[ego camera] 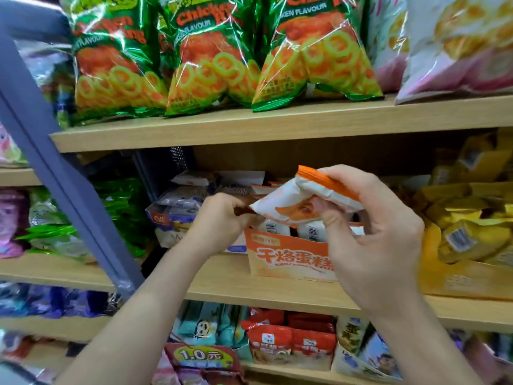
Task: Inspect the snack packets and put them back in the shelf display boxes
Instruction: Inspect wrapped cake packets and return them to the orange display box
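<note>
the white-and-orange packet (291,202) is held just above the orange display box (288,257) on the shelf (222,286). the right hand (380,232) has its fingers (341,176) clamped on the orange seal and the left hand (219,220) pinches the lower corner. best to turn it gently, check the seams, then slot it in upright.

Wooden shelf (222,283) carries orange display box (286,254), yellow box (460,279) (right), blue-white box (163,218) (left).

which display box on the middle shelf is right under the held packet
The orange-and-white cardboard box with orange lettering; the blue-and-white box stands left, the yellow box right.
</note>
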